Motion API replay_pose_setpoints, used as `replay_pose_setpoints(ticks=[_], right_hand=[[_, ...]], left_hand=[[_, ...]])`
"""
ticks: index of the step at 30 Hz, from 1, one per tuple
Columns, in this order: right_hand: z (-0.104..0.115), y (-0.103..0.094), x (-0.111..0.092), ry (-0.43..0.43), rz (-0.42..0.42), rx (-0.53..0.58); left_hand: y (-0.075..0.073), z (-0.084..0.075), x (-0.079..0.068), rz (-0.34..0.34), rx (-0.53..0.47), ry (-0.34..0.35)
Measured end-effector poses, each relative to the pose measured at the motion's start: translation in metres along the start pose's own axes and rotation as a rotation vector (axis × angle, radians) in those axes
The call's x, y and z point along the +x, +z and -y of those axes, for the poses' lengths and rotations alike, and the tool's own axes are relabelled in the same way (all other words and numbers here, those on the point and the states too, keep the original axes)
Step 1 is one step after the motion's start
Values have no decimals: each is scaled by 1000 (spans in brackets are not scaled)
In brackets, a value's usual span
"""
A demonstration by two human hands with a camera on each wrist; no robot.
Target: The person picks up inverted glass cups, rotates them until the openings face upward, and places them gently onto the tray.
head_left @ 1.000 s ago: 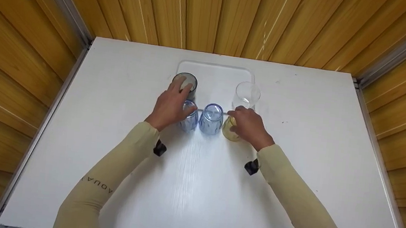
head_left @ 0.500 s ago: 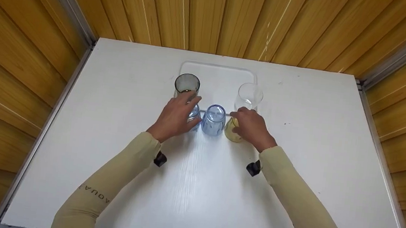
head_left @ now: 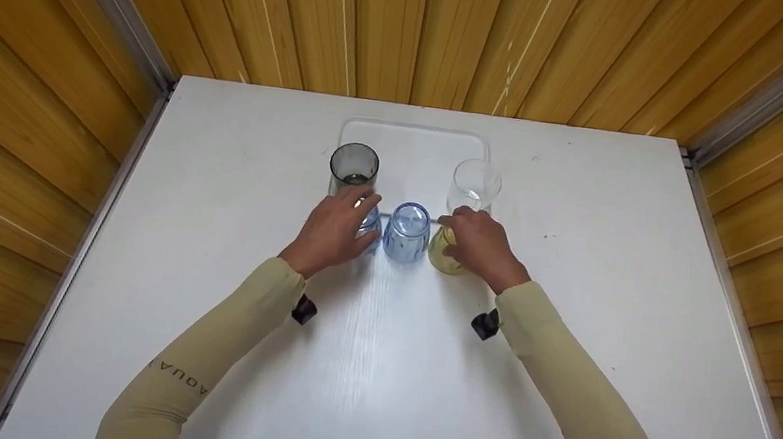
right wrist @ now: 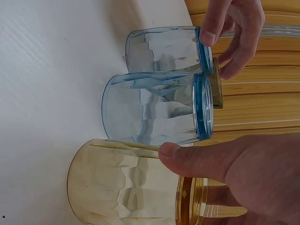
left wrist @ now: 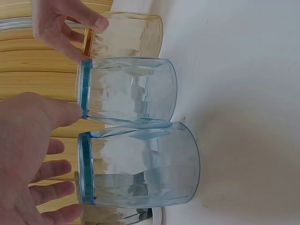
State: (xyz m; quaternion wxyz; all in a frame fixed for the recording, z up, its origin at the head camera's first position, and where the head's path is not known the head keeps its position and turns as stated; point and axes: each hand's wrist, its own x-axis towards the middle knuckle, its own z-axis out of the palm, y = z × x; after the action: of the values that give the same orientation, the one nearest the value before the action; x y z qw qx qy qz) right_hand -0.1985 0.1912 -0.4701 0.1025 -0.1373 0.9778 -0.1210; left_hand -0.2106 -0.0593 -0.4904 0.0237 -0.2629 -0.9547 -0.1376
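Note:
Three faceted tumblers stand upside down in a row in the head view: a left blue tumbler, a middle blue tumbler and a yellow tumbler. My left hand is over the left blue one, its fingers spread beside the base and its thumb apart from it in the left wrist view. My right hand holds the yellow tumbler near its base. Its thumb lies along the side facing the middle tumbler, with fingers behind, partly hidden.
Behind the row lies a white rectangular tray. A dark grey glass stands upright at its left side, and a clear glass upright at its right. Wood-patterned panels border the white table.
My left hand has drawn back from the dark grey glass toward the person and come down over the left blue tumbler. The right hand stays on the yellow tumbler.

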Motion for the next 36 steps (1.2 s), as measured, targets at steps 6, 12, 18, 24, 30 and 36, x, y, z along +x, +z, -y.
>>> replay_pose_setpoints(ticks=[6, 12, 18, 24, 30, 36], right_hand=[[0, 0, 0, 4, 4, -3], [0, 1, -2, -15, -4, -34], [0, 1, -1, -14, -5, -39], [-1, 1, 0, -19, -4, -40], [-2, 1, 1, -5, 6, -29], [-2, 0, 1, -22, -3, -37]], left_hand=[[5, 4, -1, 6, -1, 18], [6, 6, -1, -3, -2, 41], [5, 5, 2, 23, 27, 34], [-2, -2, 5, 48, 54, 16], [-6, -7, 11, 52, 58, -15], [-8, -12, 11, 51, 76, -25]])
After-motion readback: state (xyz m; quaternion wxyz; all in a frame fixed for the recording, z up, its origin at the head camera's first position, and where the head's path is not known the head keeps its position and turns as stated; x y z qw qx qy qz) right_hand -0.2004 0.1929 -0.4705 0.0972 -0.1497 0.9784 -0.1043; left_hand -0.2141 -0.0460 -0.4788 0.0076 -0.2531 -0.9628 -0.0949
